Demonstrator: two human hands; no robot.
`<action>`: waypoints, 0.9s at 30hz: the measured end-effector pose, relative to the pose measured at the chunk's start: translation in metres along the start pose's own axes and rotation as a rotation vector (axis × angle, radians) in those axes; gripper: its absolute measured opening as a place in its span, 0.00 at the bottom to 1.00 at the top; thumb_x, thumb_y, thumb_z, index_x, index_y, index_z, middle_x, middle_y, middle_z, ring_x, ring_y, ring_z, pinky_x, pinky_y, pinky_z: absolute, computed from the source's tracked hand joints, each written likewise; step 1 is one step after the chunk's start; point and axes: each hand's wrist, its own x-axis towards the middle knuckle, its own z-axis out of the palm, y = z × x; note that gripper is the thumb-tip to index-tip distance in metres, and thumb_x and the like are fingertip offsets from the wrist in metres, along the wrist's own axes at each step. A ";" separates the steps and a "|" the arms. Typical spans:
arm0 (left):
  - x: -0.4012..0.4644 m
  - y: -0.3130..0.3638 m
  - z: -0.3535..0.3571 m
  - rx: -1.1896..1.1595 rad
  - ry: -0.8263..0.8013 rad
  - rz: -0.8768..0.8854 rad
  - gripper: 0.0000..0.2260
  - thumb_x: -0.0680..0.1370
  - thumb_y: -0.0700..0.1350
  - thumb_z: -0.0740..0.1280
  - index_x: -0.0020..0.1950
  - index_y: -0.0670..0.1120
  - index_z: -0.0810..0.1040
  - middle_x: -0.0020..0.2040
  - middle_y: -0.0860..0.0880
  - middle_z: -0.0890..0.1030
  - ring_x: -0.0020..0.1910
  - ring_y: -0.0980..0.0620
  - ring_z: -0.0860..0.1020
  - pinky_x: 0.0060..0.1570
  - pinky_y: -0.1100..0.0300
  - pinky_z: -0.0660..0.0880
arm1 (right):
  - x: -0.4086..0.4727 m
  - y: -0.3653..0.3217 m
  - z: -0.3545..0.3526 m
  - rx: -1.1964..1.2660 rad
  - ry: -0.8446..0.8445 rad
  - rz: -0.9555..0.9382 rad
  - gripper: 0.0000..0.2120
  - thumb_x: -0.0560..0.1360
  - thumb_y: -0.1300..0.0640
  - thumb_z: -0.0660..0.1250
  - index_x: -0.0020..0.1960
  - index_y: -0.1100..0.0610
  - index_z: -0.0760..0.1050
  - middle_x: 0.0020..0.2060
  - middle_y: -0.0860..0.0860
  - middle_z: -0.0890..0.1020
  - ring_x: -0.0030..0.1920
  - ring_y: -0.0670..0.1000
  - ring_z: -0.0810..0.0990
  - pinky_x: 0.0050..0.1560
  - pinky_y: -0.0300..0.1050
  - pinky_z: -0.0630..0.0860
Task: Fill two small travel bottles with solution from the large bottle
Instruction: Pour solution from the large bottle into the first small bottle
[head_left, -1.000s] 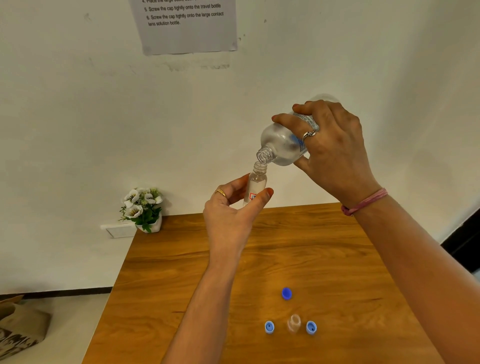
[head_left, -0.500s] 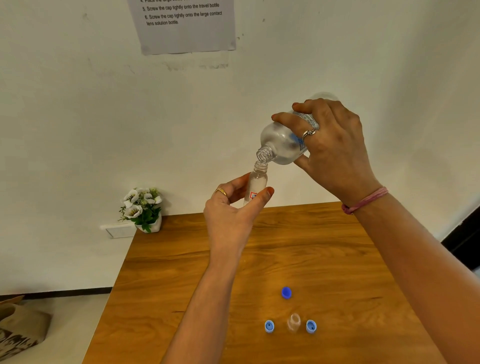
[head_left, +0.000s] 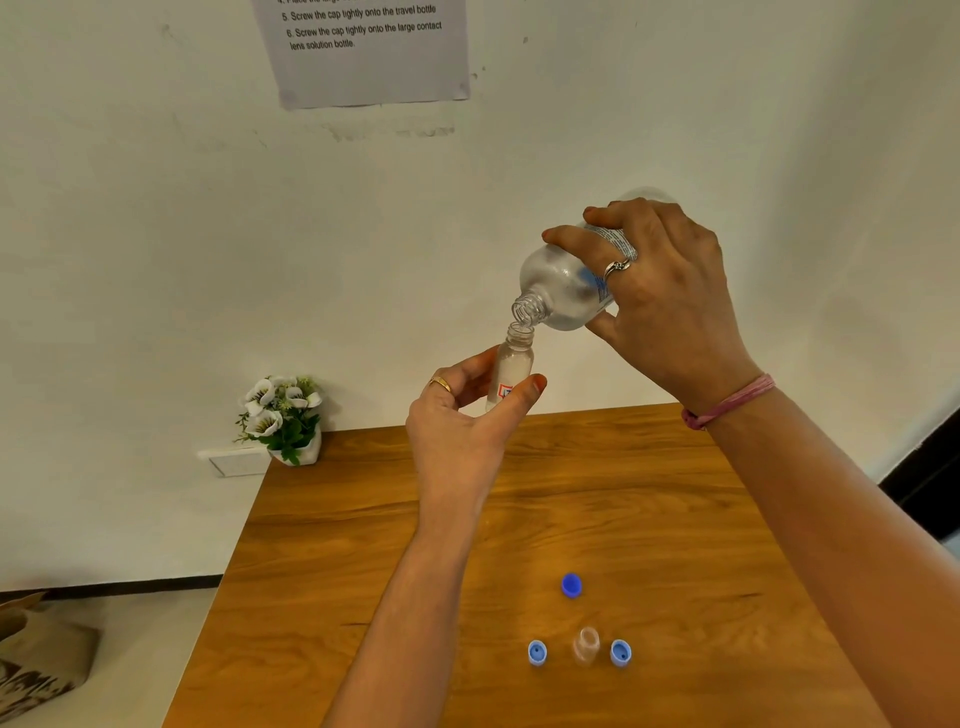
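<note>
Large bottle, clear, tilted in right hand; left hand grips travel bottle.

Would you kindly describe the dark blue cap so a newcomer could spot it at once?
Start at the wooden table, near its front edge. A small clear bottle stands between two light blue caps. The dark blue cap lies alone just behind them, darker and closed side up.
</note>
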 end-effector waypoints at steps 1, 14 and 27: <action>0.000 0.000 0.000 0.001 0.000 0.003 0.17 0.65 0.45 0.79 0.52 0.49 0.82 0.44 0.55 0.84 0.44 0.62 0.80 0.40 0.72 0.75 | 0.000 0.000 0.000 0.003 -0.001 0.000 0.27 0.69 0.50 0.73 0.66 0.50 0.69 0.60 0.59 0.76 0.61 0.63 0.73 0.55 0.63 0.71; -0.002 0.000 0.002 -0.001 -0.008 0.002 0.16 0.66 0.45 0.78 0.51 0.52 0.81 0.45 0.56 0.84 0.45 0.62 0.80 0.43 0.70 0.76 | -0.002 -0.001 -0.002 0.006 -0.015 0.012 0.28 0.68 0.51 0.74 0.65 0.52 0.71 0.59 0.60 0.76 0.60 0.63 0.74 0.54 0.62 0.71; -0.003 -0.003 0.005 -0.011 -0.007 -0.007 0.16 0.65 0.45 0.79 0.51 0.51 0.81 0.45 0.56 0.84 0.46 0.60 0.81 0.46 0.67 0.76 | -0.006 0.001 0.000 0.000 -0.015 0.006 0.28 0.69 0.51 0.73 0.66 0.49 0.68 0.60 0.59 0.76 0.61 0.63 0.74 0.56 0.63 0.71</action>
